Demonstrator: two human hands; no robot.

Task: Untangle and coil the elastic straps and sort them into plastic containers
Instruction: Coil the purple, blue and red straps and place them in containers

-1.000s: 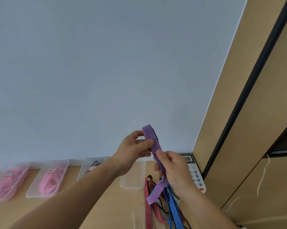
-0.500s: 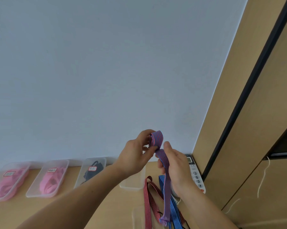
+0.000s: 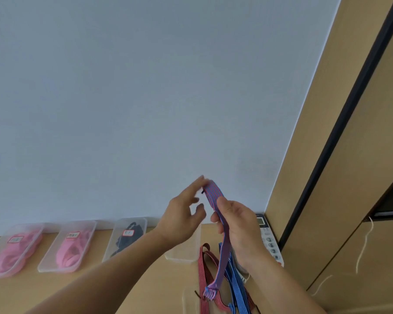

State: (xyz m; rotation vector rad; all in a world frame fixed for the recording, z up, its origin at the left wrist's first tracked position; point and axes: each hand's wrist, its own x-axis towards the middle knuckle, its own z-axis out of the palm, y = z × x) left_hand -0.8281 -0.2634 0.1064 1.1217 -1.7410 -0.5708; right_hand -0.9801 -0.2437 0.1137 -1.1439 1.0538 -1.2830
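A purple strap with red and blue stripes [image 3: 222, 250] hangs from my right hand [image 3: 238, 225], which grips it near its folded top end above the desk. Its frayed lower end dangles near the desk's front. My left hand [image 3: 184, 211] is blurred, with fingers spread, and its fingertips touch the strap's top fold. A red striped strap [image 3: 204, 275] and a blue striped strap [image 3: 237, 284] lie on the desk below. A clear container [image 3: 184, 252] with nothing visible inside sits behind my left wrist.
Along the wall stand two clear containers of pink straps [image 3: 14, 250] [image 3: 71, 245] and one of black straps [image 3: 127, 239]. A white desk phone [image 3: 270, 241] sits at the right corner beside a wooden cabinet [image 3: 349, 177]. Another clear container's rim [image 3: 187, 300] shows at the bottom edge.
My left hand has let go of its pinch on the strap's top and spread its fingers. The small coil there has flattened into a fold. The strap's tail hangs longer.
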